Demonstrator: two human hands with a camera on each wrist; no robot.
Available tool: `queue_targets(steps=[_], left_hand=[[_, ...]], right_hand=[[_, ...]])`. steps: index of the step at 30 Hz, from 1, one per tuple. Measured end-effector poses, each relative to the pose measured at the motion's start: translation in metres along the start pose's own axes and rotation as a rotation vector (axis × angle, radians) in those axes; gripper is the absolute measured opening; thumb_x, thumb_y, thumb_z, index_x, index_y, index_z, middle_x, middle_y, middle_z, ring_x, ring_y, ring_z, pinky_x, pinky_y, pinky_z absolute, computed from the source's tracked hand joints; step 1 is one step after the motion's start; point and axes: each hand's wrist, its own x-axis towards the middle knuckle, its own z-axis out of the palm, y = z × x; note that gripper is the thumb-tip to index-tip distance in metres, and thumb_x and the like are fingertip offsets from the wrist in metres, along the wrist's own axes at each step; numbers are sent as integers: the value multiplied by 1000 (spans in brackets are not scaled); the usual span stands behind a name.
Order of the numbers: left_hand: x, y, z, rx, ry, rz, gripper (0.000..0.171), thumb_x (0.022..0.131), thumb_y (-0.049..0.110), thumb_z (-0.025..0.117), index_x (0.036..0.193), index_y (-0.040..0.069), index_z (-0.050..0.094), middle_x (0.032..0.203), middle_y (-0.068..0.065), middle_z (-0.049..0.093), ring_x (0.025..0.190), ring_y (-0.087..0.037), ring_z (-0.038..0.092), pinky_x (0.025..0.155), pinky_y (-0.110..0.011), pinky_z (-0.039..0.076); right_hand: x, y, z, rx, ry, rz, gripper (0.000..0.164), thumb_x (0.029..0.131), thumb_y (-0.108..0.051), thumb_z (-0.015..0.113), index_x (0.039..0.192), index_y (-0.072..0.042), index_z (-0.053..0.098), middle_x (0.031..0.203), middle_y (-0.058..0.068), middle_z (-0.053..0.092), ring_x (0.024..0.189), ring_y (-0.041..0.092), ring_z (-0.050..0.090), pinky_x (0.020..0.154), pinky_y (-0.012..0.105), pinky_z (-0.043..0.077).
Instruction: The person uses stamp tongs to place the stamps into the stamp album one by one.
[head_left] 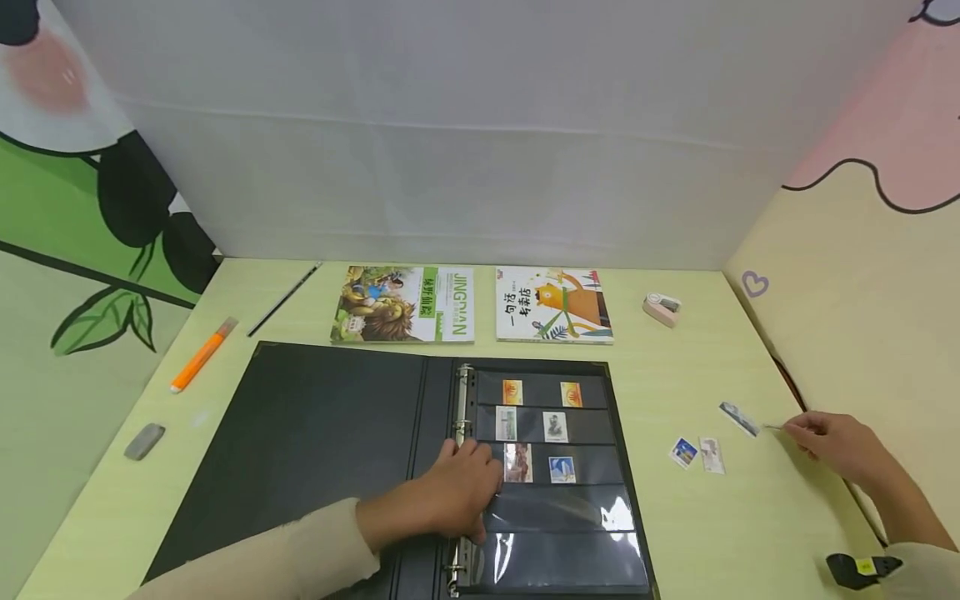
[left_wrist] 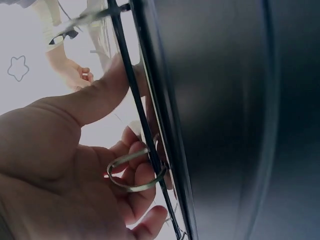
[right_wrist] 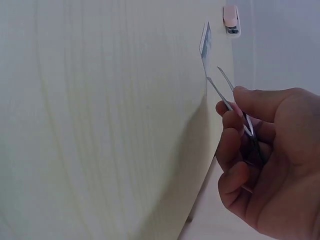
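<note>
1. Head view: the left hand (head_left: 453, 487) rests on the album (head_left: 330, 425), over its rings (head_left: 462, 429) and the inner side of the black page (head_left: 551, 508). The album lies toward the front of the surface (head_left: 750, 517). The page's top three rows carry six stamps (head_left: 512, 392), two to a row. Near the surface's right edge, the right hand (head_left: 828, 442) pinches the tweezers (head_left: 773, 427), their tips at the end of the long stamp (head_left: 738, 418). The blue stamp (head_left: 683, 452) and the pale stamp (head_left: 712, 455) lie side by side, between that stamp and the album. Along the back edge are the green book (head_left: 402, 304) and the white book (head_left: 554, 304), with the stapler (head_left: 662, 309) toward the back right corner. The pencil (head_left: 285, 298) lies near the back left corner; the marker (head_left: 202, 356) and eraser (head_left: 145, 442) follow the left edge.

2. Left wrist view: the left hand's fingers bend behind a ring and a dark strip, the thumb raised; whether they pinch anything I cannot tell.

3. Right wrist view: thumb and fingers grip the tweezers, whose tips are apart. One is at the long stamp's near end; contact is unclear.
</note>
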Motion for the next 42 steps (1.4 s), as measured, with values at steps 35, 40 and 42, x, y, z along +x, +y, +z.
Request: queue_targets(steps=[35, 40, 42], left_hand=[[6, -17, -1, -180, -51, 78, 59, 54, 46, 89, 95, 31, 50, 97, 16, 51, 90, -6, 41, 82, -32, 28], [8, -20, -1, -185, -53, 91, 57, 55, 47, 88, 94, 31, 50, 96, 16, 49, 88, -5, 41, 80, -31, 27], [9, -20, 0, -186, -55, 91, 56, 55, 47, 88, 94, 32, 50, 95, 16, 49, 88, -5, 41, 80, -31, 27]], right_hand=[[33, -30, 19, 66, 2, -3, 45, 98, -44, 49, 105, -3, 65, 87, 3, 59, 73, 7, 45, 61, 23, 36], [33, -38, 14, 142, -23, -46, 41, 99, -41, 48, 104, -3, 64, 76, -1, 52, 66, 7, 43, 57, 25, 35], [33, -44, 10, 176, -24, -80, 39, 100, -38, 48, 104, -2, 62, 72, -2, 49, 62, 8, 42, 55, 27, 35]])
